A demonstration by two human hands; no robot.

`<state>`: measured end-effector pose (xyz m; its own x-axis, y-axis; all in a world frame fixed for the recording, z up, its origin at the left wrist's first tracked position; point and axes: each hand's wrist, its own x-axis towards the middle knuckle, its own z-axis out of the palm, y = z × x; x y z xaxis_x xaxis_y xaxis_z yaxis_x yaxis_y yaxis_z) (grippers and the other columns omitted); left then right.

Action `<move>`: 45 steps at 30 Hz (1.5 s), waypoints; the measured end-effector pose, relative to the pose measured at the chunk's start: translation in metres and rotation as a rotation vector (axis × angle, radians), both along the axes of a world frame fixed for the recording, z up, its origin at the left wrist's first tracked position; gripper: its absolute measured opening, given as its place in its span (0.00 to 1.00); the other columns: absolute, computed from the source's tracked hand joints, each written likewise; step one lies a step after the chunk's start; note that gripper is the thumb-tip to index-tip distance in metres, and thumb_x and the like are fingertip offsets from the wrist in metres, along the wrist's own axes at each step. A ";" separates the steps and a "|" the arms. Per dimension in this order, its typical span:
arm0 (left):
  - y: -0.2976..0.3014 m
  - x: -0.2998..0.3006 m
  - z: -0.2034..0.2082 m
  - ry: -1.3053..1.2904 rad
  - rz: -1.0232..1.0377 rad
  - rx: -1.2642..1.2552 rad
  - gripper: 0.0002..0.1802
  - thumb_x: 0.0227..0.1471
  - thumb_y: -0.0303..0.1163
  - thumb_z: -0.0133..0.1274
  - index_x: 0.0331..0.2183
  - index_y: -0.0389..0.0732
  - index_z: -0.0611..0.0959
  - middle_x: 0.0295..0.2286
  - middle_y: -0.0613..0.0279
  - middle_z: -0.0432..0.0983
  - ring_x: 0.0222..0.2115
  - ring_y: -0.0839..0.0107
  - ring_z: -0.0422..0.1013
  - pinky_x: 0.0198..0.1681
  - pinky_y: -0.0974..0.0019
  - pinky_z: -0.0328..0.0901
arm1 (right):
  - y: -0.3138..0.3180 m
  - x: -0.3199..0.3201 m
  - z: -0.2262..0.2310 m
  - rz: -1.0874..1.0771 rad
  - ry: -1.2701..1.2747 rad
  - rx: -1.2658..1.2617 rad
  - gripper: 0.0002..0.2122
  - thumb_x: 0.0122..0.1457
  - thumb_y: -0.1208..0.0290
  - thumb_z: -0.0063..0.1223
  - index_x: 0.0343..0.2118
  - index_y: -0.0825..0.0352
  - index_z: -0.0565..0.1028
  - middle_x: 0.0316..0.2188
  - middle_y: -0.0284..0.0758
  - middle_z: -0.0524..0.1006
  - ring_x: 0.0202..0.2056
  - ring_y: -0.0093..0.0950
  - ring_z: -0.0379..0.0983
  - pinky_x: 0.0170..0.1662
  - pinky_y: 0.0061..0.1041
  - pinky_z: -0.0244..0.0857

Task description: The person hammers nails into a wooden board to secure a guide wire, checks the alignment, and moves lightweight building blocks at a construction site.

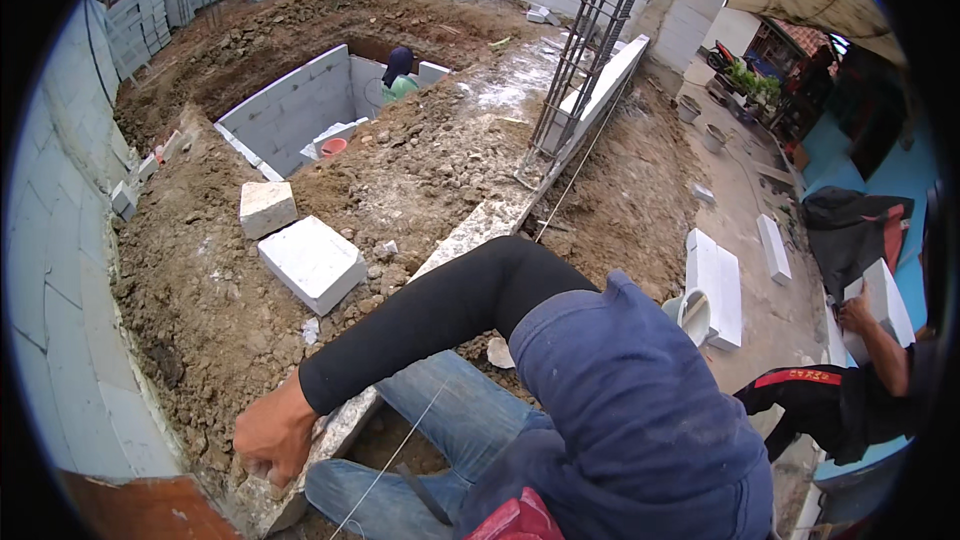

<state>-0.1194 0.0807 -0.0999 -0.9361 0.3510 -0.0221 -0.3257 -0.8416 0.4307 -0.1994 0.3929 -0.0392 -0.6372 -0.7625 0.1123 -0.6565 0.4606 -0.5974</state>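
Note:
My right arm, in a black sleeve and blue shirt, reaches across to the lower left. There my right hand (275, 430) is closed, fingers curled down against the end of a rough concrete beam (345, 420). What it grips, if anything, is hidden. A taut white string (405, 440) crosses over my jeans (460, 415). Beside my thigh shows a dark flat strip (425, 495), its kind unclear. A red folded thing (520, 520) lies at the lower edge. My left hand is out of sight.
Two white blocks (313, 262) lie on the soil. Beyond is a block-lined pit (300, 100) with a person (398, 75) inside. A rebar column (590, 50) rises from the beam. To the right are a bucket (690, 315) and a person (830, 390) holding a block (885, 305).

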 end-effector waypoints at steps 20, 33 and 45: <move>0.005 -0.026 0.060 -0.104 0.111 -0.592 0.08 0.58 0.32 0.54 0.35 0.38 0.77 0.16 0.74 0.64 0.18 0.80 0.63 0.38 0.64 0.66 | -0.044 -0.071 0.050 0.197 -0.731 -0.194 0.16 0.61 0.55 0.55 0.37 0.64 0.82 0.24 0.26 0.77 0.23 0.16 0.67 0.28 0.19 0.61; -0.036 0.022 0.018 -0.235 0.348 -0.441 0.07 0.59 0.33 0.54 0.36 0.39 0.79 0.18 0.72 0.68 0.19 0.79 0.66 0.22 0.74 0.59 | -0.166 -0.068 0.006 0.109 -0.406 -0.175 0.13 0.60 0.62 0.59 0.38 0.69 0.81 0.28 0.33 0.80 0.29 0.19 0.70 0.36 0.25 0.66; -0.008 0.009 0.037 -0.184 0.500 -0.519 0.07 0.57 0.33 0.56 0.36 0.40 0.78 0.18 0.75 0.65 0.16 0.85 0.60 0.17 0.78 0.52 | -0.111 -0.080 -0.081 -0.075 -0.727 -0.438 0.15 0.60 0.59 0.58 0.38 0.69 0.81 0.24 0.27 0.76 0.22 0.14 0.67 0.25 0.20 0.63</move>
<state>-0.1107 0.0730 -0.0626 -0.9464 -0.2147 -0.2413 -0.0625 -0.6113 0.7890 -0.2792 0.2821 -0.1199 -0.7121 -0.6986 -0.0694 -0.0178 0.1167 -0.9930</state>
